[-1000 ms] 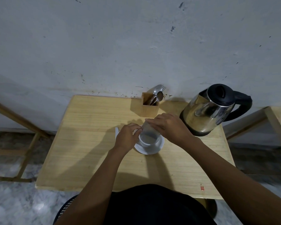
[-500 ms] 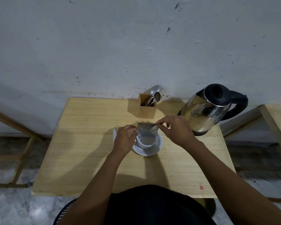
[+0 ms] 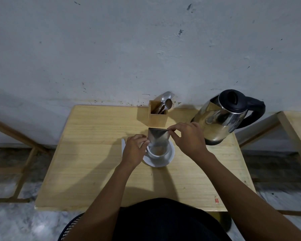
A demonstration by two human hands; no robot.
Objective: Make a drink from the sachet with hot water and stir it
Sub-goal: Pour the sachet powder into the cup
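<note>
A silvery sachet [image 3: 157, 137] hangs upended over a white cup [image 3: 158, 152] that stands on a white saucer [image 3: 165, 162]. My right hand [image 3: 188, 138] pinches the sachet's upper right corner. My left hand [image 3: 135, 150] holds its lower left edge, close to the cup's rim. Powder appears to be falling from the sachet, and pale brown powder lies in the cup. A steel kettle [image 3: 222, 117] with a black lid and handle stands to the right, just behind my right hand.
A wooden holder [image 3: 158, 117] with several spoons stands at the back of the wooden table [image 3: 94, 153], right behind the cup. A small white scrap [image 3: 123, 144] lies left of my left hand. Another wooden table's edge [image 3: 295, 129] shows at the right.
The sachet has been lifted and tipped further over the cup. My right hand has moved up and right to its top corner. The left hand has stayed by the cup.
</note>
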